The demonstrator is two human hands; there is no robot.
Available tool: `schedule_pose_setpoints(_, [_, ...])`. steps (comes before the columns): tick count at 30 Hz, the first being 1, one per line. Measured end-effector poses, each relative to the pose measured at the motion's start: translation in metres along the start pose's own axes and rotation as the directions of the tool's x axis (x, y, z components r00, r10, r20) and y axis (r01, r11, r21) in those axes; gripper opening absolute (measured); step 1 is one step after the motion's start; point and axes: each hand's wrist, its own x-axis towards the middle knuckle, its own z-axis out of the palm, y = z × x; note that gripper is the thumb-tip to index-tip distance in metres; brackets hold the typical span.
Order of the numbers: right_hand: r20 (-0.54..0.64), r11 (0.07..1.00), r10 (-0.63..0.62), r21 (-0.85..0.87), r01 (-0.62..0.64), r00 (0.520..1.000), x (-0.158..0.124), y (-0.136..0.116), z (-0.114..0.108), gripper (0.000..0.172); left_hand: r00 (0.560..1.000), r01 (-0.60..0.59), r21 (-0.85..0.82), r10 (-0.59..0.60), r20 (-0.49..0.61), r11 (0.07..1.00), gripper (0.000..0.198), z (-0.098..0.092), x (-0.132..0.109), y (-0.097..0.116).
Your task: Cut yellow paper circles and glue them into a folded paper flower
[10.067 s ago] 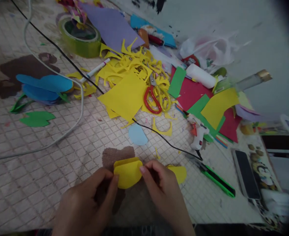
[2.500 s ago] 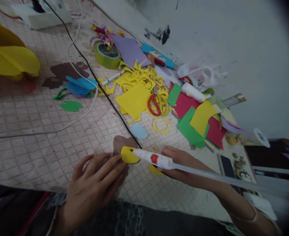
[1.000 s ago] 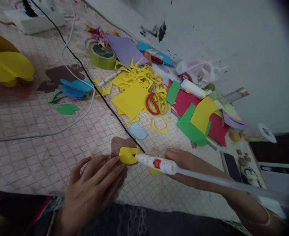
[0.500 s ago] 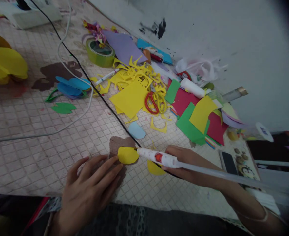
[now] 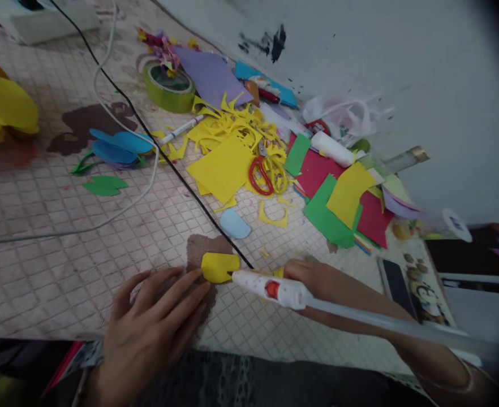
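A small yellow paper piece (image 5: 219, 267) lies on the checkered tablecloth near the table's front edge. My left hand (image 5: 158, 319) rests palm down beside it, fingers spread, with fingertips touching the paper's left edge. A white glue gun (image 5: 270, 287) with a long clear stick is gripped in my right hand (image 5: 313, 282), and its dark tip is over the paper's lower right edge. Another bit of yellow paper (image 5: 279, 272) shows partly behind the gun. The fingers around the gun's handle are mostly hidden.
A black cable (image 5: 181, 178) crosses the table to the gun. Beyond lie yellow scraps (image 5: 232, 127), red-handled scissors (image 5: 261, 175) and a roll of green tape (image 5: 168, 87). Blue petals (image 5: 120, 148) are at left, coloured sheets (image 5: 330, 212) and a phone (image 5: 396, 285) at right.
The glue gun and my right hand have moved slightly down, the tip passing from the paper's upper right to its lower right edge. My left hand is almost unmoved.
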Motion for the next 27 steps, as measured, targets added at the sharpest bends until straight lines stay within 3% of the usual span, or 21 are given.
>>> schedule_pose_setpoints(6, [-0.045,0.998,0.033,0.050,-0.031,0.998,-0.004,0.007,0.000,0.019,1.000,-0.016,0.006,0.016,0.001,1.000,0.020,0.000,0.001,0.000])
schedule_pose_setpoints(13, [-0.129,0.993,-0.119,-0.012,0.118,0.985,0.025,-0.004,0.002,0.022,1.000,-0.024,0.008,0.024,0.009,1.000,0.020,0.001,-0.002,-0.001])
schedule_pose_setpoints(21, [-0.070,0.998,0.032,0.051,-0.029,0.997,0.001,0.008,-0.005,0.022,1.000,0.005,-0.019,-0.005,0.008,1.000,0.021,0.000,0.000,0.000])
schedule_pose_setpoints(27, [-0.042,0.998,-0.066,0.018,0.067,0.997,0.013,-0.002,0.000,0.018,1.000,-0.018,0.007,0.018,0.004,1.000,0.020,-0.001,0.002,0.000])
